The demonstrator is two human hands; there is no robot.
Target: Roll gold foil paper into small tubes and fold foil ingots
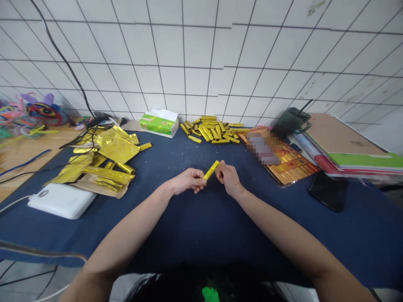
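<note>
My left hand (192,180) pinches the lower end of a small folded bar of shiny gold paper (210,170), which slants up to the right above the dark blue cloth. At its upper end, my right hand (228,178) is closed, with thumb and curled fingers against the tip; the exact grip is partly hidden. Beyond both hands, a heap of similar gold paper bars (206,133) lies near the wall, some showing hollow ends. To the left, loose gold foil sheets (119,149) spread over one another, with a few narrow folded pieces among them.
A green tissue pack (159,123) stands by the tiled wall. Left are a white power bank (63,200), black cables and colourful crafts (45,110). On the right lie an orange-gold packet (291,167), a dark mug (291,121), stacked folders (349,142) and a black phone (329,191).
</note>
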